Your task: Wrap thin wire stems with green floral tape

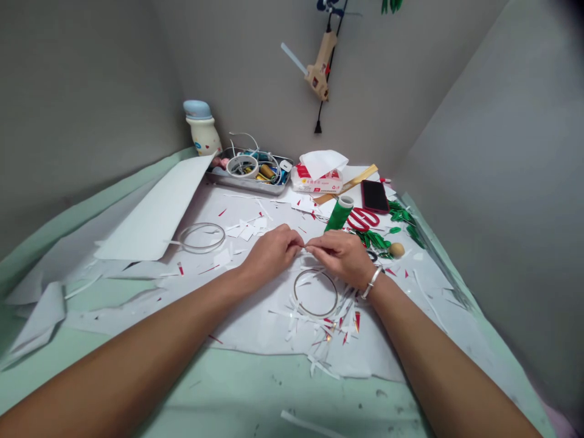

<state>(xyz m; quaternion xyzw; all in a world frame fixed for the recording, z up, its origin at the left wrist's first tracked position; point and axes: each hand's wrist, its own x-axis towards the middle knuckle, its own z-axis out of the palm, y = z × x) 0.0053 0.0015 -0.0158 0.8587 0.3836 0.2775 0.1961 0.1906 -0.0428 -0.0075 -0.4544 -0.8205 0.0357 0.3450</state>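
Note:
My left hand [272,250] and my right hand [340,254] meet at the middle of the table, fingertips pinched together on a small pale strip [305,248] between them. A thin metal ring [316,292] lies on the white paper just below the right hand, among several white and red paper scraps [328,331]. A silver bangle [373,281] sits on my right wrist. What exactly the fingers grip is too small to name with certainty.
A clear tape ring [201,236] lies left. A green roll [339,213], red scissors [362,219], a phone [375,195], a tissue pack [318,179] and a metal tray [249,180] stand behind. A large white sheet [157,210] leans left. A glue gun [320,67] hangs on the wall.

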